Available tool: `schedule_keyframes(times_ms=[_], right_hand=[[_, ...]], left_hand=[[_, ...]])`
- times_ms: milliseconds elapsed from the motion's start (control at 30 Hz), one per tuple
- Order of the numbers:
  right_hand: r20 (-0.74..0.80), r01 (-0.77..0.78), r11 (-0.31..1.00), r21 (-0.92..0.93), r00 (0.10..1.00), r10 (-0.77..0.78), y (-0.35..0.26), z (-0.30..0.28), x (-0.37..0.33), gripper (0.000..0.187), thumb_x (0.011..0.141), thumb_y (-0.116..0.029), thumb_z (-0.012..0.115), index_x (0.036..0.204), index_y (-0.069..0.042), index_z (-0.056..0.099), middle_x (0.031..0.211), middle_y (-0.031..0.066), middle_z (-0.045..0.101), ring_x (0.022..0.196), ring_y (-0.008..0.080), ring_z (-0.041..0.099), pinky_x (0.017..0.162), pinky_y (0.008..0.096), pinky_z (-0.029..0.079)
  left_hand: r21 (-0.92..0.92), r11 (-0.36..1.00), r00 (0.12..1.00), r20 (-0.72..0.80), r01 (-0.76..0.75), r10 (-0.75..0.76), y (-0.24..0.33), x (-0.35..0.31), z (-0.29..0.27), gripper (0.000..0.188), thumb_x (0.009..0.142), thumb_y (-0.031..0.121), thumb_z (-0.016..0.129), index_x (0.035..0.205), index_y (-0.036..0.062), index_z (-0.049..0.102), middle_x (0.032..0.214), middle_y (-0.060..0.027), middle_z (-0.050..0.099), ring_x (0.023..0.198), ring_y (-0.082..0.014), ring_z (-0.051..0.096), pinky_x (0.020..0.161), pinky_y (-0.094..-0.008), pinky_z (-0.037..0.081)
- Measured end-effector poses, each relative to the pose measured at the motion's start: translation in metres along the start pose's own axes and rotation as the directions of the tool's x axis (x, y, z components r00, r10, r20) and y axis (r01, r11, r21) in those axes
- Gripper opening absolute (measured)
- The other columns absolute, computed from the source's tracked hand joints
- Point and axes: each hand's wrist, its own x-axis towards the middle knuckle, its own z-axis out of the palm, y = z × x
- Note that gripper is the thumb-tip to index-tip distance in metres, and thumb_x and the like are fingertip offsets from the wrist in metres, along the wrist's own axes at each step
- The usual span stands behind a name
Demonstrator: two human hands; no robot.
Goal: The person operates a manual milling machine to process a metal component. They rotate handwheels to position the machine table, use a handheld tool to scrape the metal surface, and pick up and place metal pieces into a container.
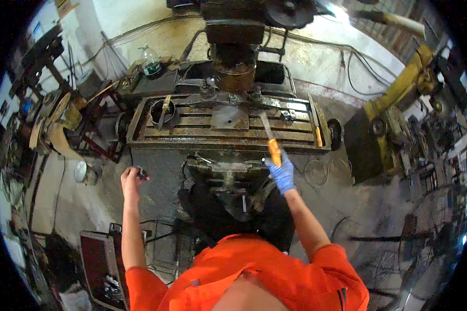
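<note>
My right hand (282,175), in a blue glove, grips a file (273,150) by its orange handle. The file's flat, pale blade points away from me, over the front part of the slotted machine table (192,140). Off to the left, my bare left hand (131,179) is closed around a small dark metal piece (141,174), whose exact kind I cannot make out. A flat metal plate (230,118) with a dark hole lies mid-table, below the machine's spindle head (234,75).
On the table's left stands a round pot (163,115) with a brush (165,109) across it. A second, yellow-handled file (318,136) lies at the right end, near a small dark block (286,116). A metal can (83,172) and an open drawer (96,259) are at left.
</note>
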Motion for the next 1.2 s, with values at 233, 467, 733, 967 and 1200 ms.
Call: schedule_keyframes(times_ms=[233,467,733,967,1200], right_hand=[[0.363,0.315,0.536,-0.783,0.931,-0.016,-0.117,-0.013,0.011,0.049,0.073,-0.046,0.056,0.092,-0.001,0.061,0.083,0.0199,0.062,0.08,0.034,0.06,0.072,0.0404,0.047],[0.346,0.267,0.469,-0.842,0.934,0.089,-0.146,0.059,0.081,0.035,0.07,-0.031,0.054,0.089,-0.004,0.065,0.09,0.016,0.064,0.086,0.0317,0.061,0.075,0.0387,0.048],[0.322,0.187,0.521,-0.833,0.929,0.182,-0.151,0.071,0.086,0.036,0.072,-0.029,0.053,0.095,-0.005,0.064,0.099,0.016,0.062,0.094,0.0309,0.059,0.081,0.037,0.047],[0.748,0.627,0.49,-0.606,0.658,0.083,-0.139,-0.019,-0.011,0.052,0.073,-0.055,0.049,0.074,-0.006,0.065,0.07,0.021,0.06,0.067,0.0369,0.059,0.062,0.0444,0.047],[0.564,0.378,0.754,-0.537,0.826,-0.013,-0.17,-0.062,0.005,0.036,0.075,-0.041,0.061,0.08,-0.006,0.065,0.069,0.0178,0.061,0.062,0.0223,0.063,0.056,0.0348,0.046]], left_hand=[[0.269,0.956,0.992,-0.081,0.115,-0.096,-0.012,-0.006,0.005,0.021,0.08,0.017,0.052,0.08,-0.0035,0.053,0.063,-0.0079,0.053,0.042,-0.0148,0.048,0.039,-0.0305,0.039],[0.1,0.992,0.992,0.093,0.077,-0.086,0.003,-0.014,0.045,0.013,0.081,0.011,0.053,0.082,-0.0012,0.052,0.062,-0.0061,0.05,0.045,-0.0152,0.05,0.042,-0.03,0.04],[0.109,0.993,0.965,0.252,0.04,-0.067,0.002,-0.016,0.07,0.012,0.076,0.008,0.058,0.08,-0.0009,0.05,0.072,-0.0089,0.056,0.059,-0.0177,0.057,0.056,-0.0293,0.047],[0.322,0.933,0.883,0.469,-0.164,-0.007,-0.006,0.006,0.17,0.009,0.071,0.005,0.057,0.074,-0.0026,0.055,0.065,-0.0067,0.058,0.058,-0.0123,0.056,0.055,-0.0262,0.045],[0.527,0.447,0.691,0.552,-0.723,0.466,-0.016,0.079,0.282,0.018,0.065,0.013,0.061,0.077,-0.001,0.058,0.07,-0.0206,0.058,0.068,-0.0326,0.059,0.065,-0.0397,0.047]])
